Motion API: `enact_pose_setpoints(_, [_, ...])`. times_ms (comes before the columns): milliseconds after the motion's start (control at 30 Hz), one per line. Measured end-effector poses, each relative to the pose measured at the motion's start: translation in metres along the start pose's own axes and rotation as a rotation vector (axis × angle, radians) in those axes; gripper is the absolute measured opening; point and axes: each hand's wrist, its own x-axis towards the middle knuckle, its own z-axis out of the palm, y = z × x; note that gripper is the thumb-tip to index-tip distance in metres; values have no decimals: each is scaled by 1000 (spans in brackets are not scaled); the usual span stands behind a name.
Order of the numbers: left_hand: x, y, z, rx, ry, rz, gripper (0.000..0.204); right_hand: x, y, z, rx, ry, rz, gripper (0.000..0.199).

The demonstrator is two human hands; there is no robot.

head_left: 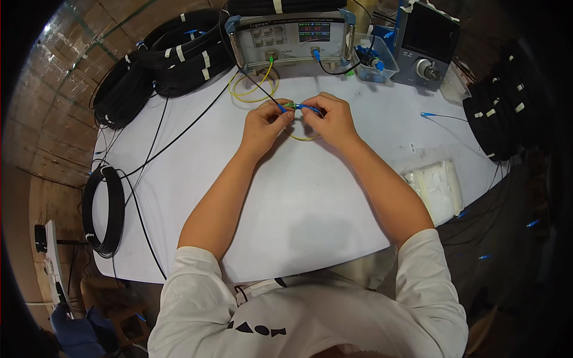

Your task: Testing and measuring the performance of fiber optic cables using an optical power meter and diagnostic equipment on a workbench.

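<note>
Green connector (290,105) pinched btwn left hand (262,128), right hand (332,119).

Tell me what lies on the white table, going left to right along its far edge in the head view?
Black cable coils → grey test instrument → small clear bin → grey box device → more black cable coils.
</note>
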Motion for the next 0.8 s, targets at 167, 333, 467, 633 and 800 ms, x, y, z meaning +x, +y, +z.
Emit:
enact_pose_setpoints(167, [-1,5,1,-159,-32,-58,21,-3,1,2,-47,-4,-25,15])
enact_pose_setpoints(333, [-1,7,-5,-156,-174,-37,21,-2,1,4,-60,38,-24,17])
enact_pose_setpoints(467, [-1,9,-4,-159,-203,-23,24,-3,-1,6,-66,43,-17,16])
enact_pose_setpoints(633, [-2,10,3,-292,-150,-95,17,-3,2,11,-95,59,-21,17])
enact_pose_setpoints(800, [-3,10,2,-263,-168,-86,17,-2,1,11,-89,67,-8,16])
